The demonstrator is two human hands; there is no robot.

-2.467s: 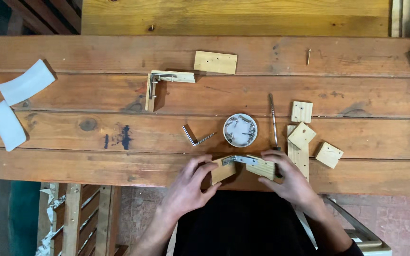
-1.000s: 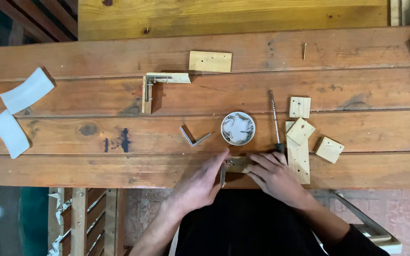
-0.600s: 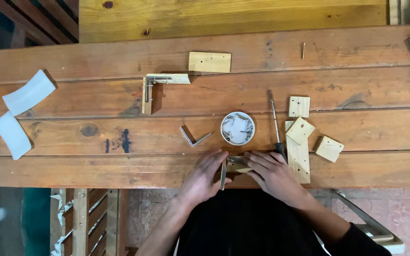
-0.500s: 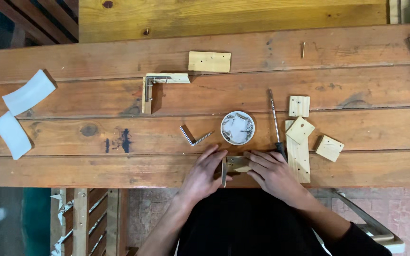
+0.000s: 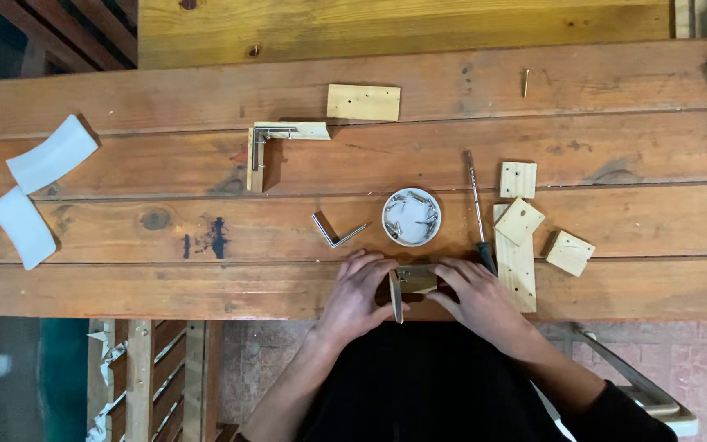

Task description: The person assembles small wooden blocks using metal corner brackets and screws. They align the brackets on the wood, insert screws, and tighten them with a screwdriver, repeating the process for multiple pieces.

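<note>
Both hands work at the lower centre of the frame, at the near edge of a plank table (image 5: 124, 286). The left hand (image 5: 359, 296) has its fingers curled together around a thin wooden strip (image 5: 395, 295) that stands on edge; the right hand (image 5: 478, 296) lies just beside it, fingers pressed together and bent over a small wooden block (image 5: 416, 278), which meets the strip at a right angle. A metal part seems to sit on the block, but it is too small to tell. Just above the hands, at centre, stands a small round white dish (image 5: 412, 217) holding screws. To the left of the dish lies a loose metal corner bracket (image 5: 335, 232). A screwdriver (image 5: 475, 209) lies right of the dish, its dark handle touching the right hand's fingertips. Right of the screwdriver is a cluster of wooden pieces: a long strip (image 5: 517, 266) with a square tile (image 5: 520, 221) lying across it, another square (image 5: 518, 179) above, and one more (image 5: 569, 252) to the right. In the upper centre lie a finished L-shaped wooden corner with a bracket (image 5: 267, 143) and a flat rectangular board (image 5: 362, 102). A single screw (image 5: 525, 82) lies in the upper right. Two curved white pieces (image 5: 52, 153) (image 5: 24, 226) lie at the left edge.
</note>
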